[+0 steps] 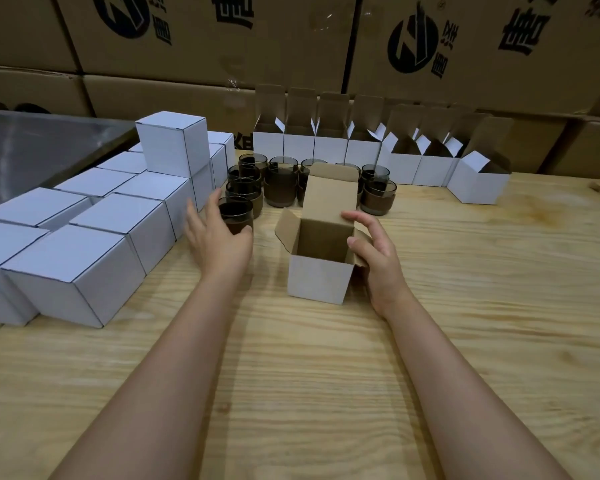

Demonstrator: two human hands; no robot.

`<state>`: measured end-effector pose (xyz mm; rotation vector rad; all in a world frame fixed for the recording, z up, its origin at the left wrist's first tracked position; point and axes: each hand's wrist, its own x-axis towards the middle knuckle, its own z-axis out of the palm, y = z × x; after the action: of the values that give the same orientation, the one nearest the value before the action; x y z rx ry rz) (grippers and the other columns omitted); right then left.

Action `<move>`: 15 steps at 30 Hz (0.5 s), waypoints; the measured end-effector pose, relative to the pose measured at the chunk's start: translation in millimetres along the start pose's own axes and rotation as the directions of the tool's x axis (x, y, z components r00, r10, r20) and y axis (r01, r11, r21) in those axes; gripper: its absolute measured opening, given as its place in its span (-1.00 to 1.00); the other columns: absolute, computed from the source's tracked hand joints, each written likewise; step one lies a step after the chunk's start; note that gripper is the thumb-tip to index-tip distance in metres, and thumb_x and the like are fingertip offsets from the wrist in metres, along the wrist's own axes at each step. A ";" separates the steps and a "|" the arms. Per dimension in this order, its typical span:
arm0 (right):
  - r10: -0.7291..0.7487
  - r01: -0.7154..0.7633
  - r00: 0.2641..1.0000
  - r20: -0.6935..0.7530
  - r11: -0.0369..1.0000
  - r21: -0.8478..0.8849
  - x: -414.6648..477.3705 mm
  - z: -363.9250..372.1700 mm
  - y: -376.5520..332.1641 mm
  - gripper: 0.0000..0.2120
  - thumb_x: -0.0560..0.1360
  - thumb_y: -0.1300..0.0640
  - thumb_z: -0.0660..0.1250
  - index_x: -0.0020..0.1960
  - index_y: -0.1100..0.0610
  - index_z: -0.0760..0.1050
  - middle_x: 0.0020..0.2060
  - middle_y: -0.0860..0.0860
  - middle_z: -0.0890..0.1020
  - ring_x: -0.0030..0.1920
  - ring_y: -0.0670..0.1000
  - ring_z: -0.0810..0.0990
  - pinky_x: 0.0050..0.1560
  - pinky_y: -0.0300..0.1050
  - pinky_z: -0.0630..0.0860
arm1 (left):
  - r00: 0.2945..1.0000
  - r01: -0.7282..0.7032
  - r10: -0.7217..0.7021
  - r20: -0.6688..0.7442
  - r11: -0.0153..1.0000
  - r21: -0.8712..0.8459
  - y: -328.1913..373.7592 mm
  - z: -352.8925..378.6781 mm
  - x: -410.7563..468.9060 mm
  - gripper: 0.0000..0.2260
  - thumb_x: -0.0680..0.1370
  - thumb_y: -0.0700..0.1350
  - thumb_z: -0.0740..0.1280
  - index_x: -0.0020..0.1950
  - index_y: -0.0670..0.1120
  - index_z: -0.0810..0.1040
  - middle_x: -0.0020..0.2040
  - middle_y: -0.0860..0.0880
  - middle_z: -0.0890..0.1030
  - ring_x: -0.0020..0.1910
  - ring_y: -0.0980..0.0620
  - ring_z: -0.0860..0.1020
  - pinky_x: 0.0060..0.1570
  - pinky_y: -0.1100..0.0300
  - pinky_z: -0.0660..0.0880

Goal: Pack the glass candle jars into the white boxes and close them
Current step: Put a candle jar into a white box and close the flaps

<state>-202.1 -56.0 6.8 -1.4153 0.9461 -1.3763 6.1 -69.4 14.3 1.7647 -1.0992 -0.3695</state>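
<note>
Standing at a pale wooden bench (326, 375) before stacked brown cartons (465, 46), you cup your left hand (219, 244), fingers spread, around the nearest glass candle jar (236, 216) of about ten. Your right hand (378, 261) grips one open white box (317, 282). Roughly eight open boxes (400, 168) line the back; about a dozen closed boxes (84, 271) sit left.

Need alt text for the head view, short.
A person's right hand holds an open white cardboard box on a wooden table while the left hand reaches for a dark glass candle jar. Closed white boxes stand left, open ones behind.
</note>
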 end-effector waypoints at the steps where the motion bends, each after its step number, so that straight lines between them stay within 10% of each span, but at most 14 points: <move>1: -0.001 0.001 1.000 0.001 1.000 0.005 0.2 -0.1 0.2 -0.68 0.38 0.13 0.27 0.06 -0.17 0.55 0.02 0.11 0.58 -0.03 0.18 0.48 0.08 0.22 0.43 | 1.000 -0.014 0.014 0.020 0.999 0.045 1.2 -0.1 5.9 -0.49 0.50 -0.15 0.36 0.42 0.05 0.32 0.54 -0.05 0.14 0.51 -0.07 0.07 0.46 -0.06 0.07; 8: 0.001 -0.002 1.000 0.020 0.999 0.039 0.5 -1.9 1.0 -0.69 0.39 0.13 0.28 0.10 -0.11 0.55 0.02 0.09 0.59 -0.01 0.18 0.52 0.06 0.12 0.42 | 0.994 -0.059 0.049 0.094 0.992 0.107 -2.4 -1.4 15.2 -0.85 0.62 -0.11 0.23 0.16 -0.08 0.50 0.31 -0.08 0.39 0.29 -0.09 0.40 0.29 0.01 0.32; 15: -0.004 0.002 1.000 0.030 0.998 0.064 0.3 -1.4 0.2 -0.69 0.40 0.15 0.27 0.11 -0.08 0.54 0.03 0.14 0.59 -0.01 0.17 0.54 0.07 0.09 0.44 | 0.966 -0.224 0.215 -0.145 0.973 -0.048 42.8 -32.3 -2.1 -0.91 0.58 0.00 0.28 -0.01 0.01 0.45 0.34 -0.09 0.31 0.31 -0.07 0.30 0.14 0.27 0.20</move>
<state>-203.5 -56.5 6.6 -1.3858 0.8733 -1.3716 4.8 -53.5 65.6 1.5684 -1.1561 -0.1422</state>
